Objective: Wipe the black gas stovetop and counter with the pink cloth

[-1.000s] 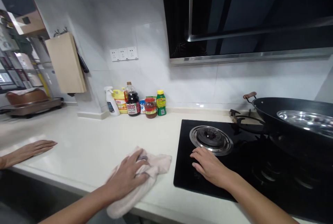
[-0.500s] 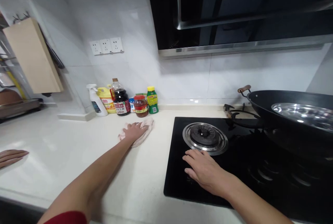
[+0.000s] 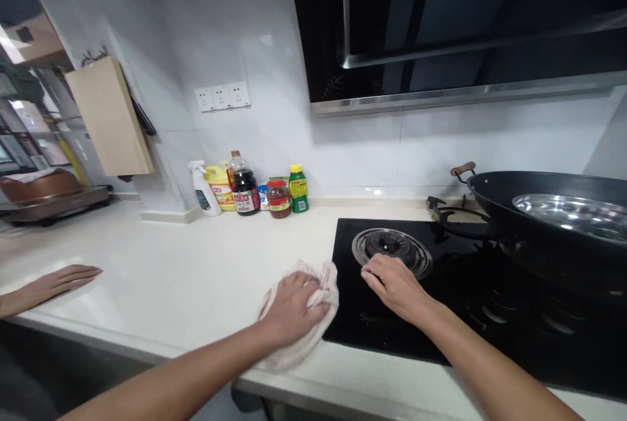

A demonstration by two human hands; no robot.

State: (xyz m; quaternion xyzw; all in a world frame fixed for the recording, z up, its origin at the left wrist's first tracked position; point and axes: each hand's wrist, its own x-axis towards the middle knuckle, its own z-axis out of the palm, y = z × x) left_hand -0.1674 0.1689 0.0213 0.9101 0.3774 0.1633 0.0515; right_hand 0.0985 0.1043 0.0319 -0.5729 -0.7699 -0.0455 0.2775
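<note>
The cloth (image 3: 327, 290) is pinkish white and rumpled, bunched into soft creases on the side nearest the stove (image 3: 455, 277) and flatter, with a blurred edge, on the far side from it. It lies on the counter (image 3: 206, 284), its edge lapping the stove's left edge. The left hand (image 3: 294, 307) presses on it, fingers and thumb clamped on 1 fold. The right hand (image 3: 394, 284) is over the stove's left burner (image 3: 372, 238), fingers curled together; whether it touches the stove I cannot tell. A 2nd person's hand (image 3: 63, 279) rests well left of the stove, fingers together. A wok (image 3: 494, 209) sits on the stove's right side.
</note>
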